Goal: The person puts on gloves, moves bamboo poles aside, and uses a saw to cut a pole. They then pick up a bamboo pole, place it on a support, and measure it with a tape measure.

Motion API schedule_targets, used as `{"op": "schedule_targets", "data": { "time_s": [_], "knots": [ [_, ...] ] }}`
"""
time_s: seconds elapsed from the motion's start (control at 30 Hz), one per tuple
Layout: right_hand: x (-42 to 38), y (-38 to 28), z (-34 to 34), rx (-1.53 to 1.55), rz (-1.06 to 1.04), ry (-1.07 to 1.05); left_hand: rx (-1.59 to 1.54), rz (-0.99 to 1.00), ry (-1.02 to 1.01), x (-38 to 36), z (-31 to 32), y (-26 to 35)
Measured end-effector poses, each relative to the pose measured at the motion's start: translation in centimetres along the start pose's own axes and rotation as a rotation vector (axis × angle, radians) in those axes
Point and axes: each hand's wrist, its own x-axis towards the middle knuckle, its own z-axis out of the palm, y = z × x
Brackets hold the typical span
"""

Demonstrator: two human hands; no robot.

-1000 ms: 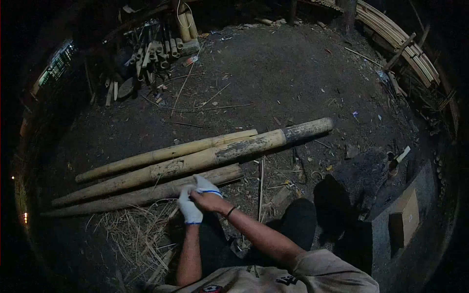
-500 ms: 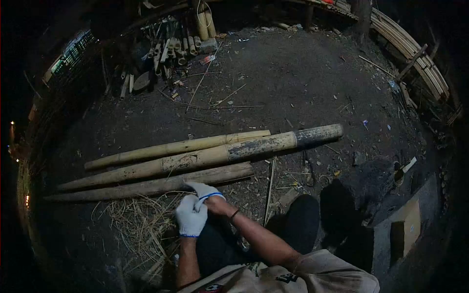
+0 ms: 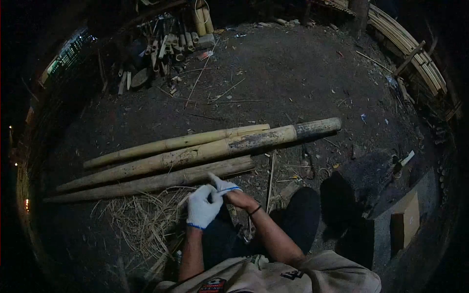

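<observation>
My left hand (image 3: 203,209), in a white knit glove with a blue hem, is closed at the edge of a second white glove (image 3: 223,185). That second glove covers the fingers of my right hand (image 3: 238,196), and its blue hem crosses the back of the hand, leaving the wrist bare. The right fingers look stretched out toward the upper left, partly hidden behind the left hand. A dark band (image 3: 255,210) circles the right wrist. Just beyond both hands lies the nearest bamboo pole (image 3: 161,183), greyish and tapering to the left.
Two more bamboo poles, a blackened one (image 3: 205,152) and a yellower one (image 3: 176,143), lie behind it. Dry fibre strips (image 3: 141,219) are heaped at left. A cardboard box (image 3: 410,222) stands at right. Cut bamboo pieces (image 3: 171,46) are piled at the back.
Both hands have moved slightly right. The right glove's fingers now point more upward, where they reached left before. The view has tilted a little; the poles stay in place.
</observation>
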Motion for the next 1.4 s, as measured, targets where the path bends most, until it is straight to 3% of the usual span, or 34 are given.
{"op": "schedule_targets", "data": {
  "time_s": [0.13, 0.23, 0.33, 0.4, 0.47, 0.57, 0.63, 0.67, 0.73, 0.8, 0.9, 0.97, 1.0, 1.1, 1.2, 1.23, 1.4],
  "knots": [
    [0.7, 1.0, -0.3, -0.055, -0.066, -0.042, -0.020, -0.093, 0.091, -0.1, -0.2, -0.5],
    [1.2, 0.6, 0.1, 0.131, -0.048, -0.111, -0.002, -0.055, 0.091, -0.4, -0.9, -0.3],
    [0.6, 0.4, 0.2, 0.121, -0.048, -0.146, -0.136, -0.092, -0.006, -0.4, -1.4, -0.6],
    [-0.2, -1.3, 0.5, 0.320, -0.040, -0.194, -0.558, -0.317, -0.096, 0.0, -1.1, -2.2],
    [0.0, -1.6, 1.0, 0.324, 0.001, -0.174, -0.631, -0.314, -0.096, 0.3, -1.4, -2.2],
    [0.3, -2.1, 1.7, 0.343, 0.085, -0.132, -0.356, -0.190, -0.041, 0.3, -2.6, -0.8],
    [0.2, -2.6, 1.6, 0.303, -0.047, -0.115, 0.110, 0.014, 0.056, 0.1, -3.4, 1.8],
    [0.2, -2.4, 1.8, 0.303, -0.046, -0.121, 0.112, 0.009, 0.060, 0.1, -3.5, 2.2],
    [-0.5, -1.9, 2.4, 0.190, -0.134, 0.001, 0.264, 0.186, 0.054, 0.1, -3.6, 2.6],
    [-1.4, -1.4, 3.0, 0.270, -0.124, 0.037, 0.285, 0.178, 0.009, 0.0, -3.9, 2.9],
    [-1.7, 0.3, 2.8, 0.032, -0.038, 0.149, 0.279, 0.153, -0.077, 0.1, -4.2, 3.0],
    [-1.4, -1.5, 2.0, 0.172, -0.158, 0.295, 0.062, 0.374, -0.086, -0.1, -3.7, 2.9],
    [-0.8, -2.5, 1.9, 0.171, -0.160, 0.291, 0.064, 0.373, -0.082, -0.1, -3.2, 2.7],
    [-0.4, -3.8, 1.2, 0.297, -0.160, 0.186, -0.641, -0.341, -0.074, -0.7, -0.7, 1.5],
    [0.0, -3.1, 0.9, 0.292, -0.215, 0.169, -0.688, -0.218, 0.103, -0.3, 1.7, -0.9],
    [0.0, -3.3, 1.0, 0.272, -0.209, 0.170, -0.641, -0.158, 0.046, -0.1, 1.7, -1.2],
    [-0.5, -4.2, 1.5, 0.101, -0.179, 0.162, -0.702, -0.222, 0.120, -0.6, 2.8, -2.2]
  ]
}}
